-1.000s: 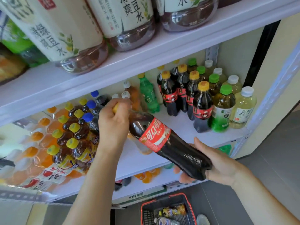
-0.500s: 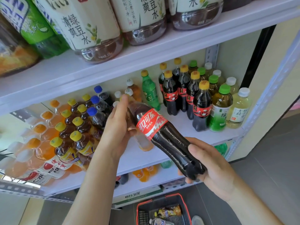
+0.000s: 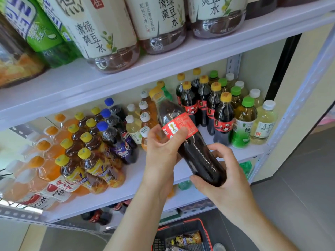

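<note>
A dark cola bottle [image 3: 197, 153] with a red label and yellow cap is held in front of the middle shelf [image 3: 148, 180], tilted with its cap up and to the left. My left hand [image 3: 161, 149] grips it around the red label. My right hand [image 3: 215, 176] cups its base from below, fingers curled round it. Just behind, on the shelf, stands a group of matching cola bottles [image 3: 208, 105].
The middle shelf holds green-capped tea bottles [image 3: 243, 124], pale white-capped bottles [image 3: 263, 122], blue-capped cola [image 3: 116, 138] and yellow-capped tea [image 3: 87, 160]. Large bottles [image 3: 101, 33] line the upper shelf. A red shopping basket [image 3: 183, 238] with items sits on the floor below.
The bottle has swung more upright, its cap now showing. My left hand slid from the neck down to the label, and my right hand shifted under the base.
</note>
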Demonstrator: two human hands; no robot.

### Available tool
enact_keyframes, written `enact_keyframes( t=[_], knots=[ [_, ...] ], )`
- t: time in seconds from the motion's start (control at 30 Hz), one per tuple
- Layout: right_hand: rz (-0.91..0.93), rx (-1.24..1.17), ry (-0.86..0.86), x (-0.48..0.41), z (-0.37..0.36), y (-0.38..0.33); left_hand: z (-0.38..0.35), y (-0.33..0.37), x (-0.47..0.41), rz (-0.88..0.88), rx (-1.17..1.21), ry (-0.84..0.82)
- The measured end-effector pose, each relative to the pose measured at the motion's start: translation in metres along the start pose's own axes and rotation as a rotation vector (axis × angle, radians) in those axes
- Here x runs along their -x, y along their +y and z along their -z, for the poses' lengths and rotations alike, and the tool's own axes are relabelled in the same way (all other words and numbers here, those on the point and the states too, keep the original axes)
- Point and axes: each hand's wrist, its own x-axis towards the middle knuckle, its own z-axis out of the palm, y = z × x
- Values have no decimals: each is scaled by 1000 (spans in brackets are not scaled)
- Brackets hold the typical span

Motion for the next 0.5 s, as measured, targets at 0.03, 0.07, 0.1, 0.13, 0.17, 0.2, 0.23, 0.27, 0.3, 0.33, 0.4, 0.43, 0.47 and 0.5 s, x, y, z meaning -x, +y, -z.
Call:
enact_keyframes(
  t=[0.03, 0.07, 0.1, 0.13, 0.17, 0.2, 0.23, 0.27, 0.3, 0.33, 0.4, 0.43, 0.47, 0.5],
  knots=[
    [24, 72, 7, 0, 0, 0, -1, -1, 0, 6, 14, -7],
    [52, 133, 10, 1, -1, 0, -2, -3, 0, 7, 23, -13],
    [70, 160, 4, 1, 0, 0, -3, -4, -1, 6, 27, -16],
    [67, 136, -16, 1, 1, -1, -4, -4, -1, 4, 29, -14],
    [26, 53, -48, 0, 4, -1, -5, -3, -2, 0, 31, -12],
    [-55, -72, -92, -2, 7, -3, -4, -3, -2, -1, 36, -9],
    [-167, -230, -145, -4, 10, -4, -4, -3, -3, 7, 50, -3],
    [-307, -412, -209, -6, 11, -3, -4, -3, -3, 27, 74, 1],
    [-455, -625, -279, -7, 12, -3, -5, -3, -3, 57, 105, -5],
    [-588, -813, -347, -7, 11, -3, -5, -3, -2, 92, 135, -19],
    [-728, -1012, -513, -6, 9, -2, -6, -4, -2, 141, 183, -48],
    [-726, -1036, -577, -5, 7, -1, -6, -5, -3, 148, 202, -64],
    [-698, -1040, -606, -5, 5, 0, -5, -6, -4, 146, 222, -82],
    [-666, -1037, -599, -6, 4, 1, -4, -7, -6, 148, 240, -105]
  ],
)
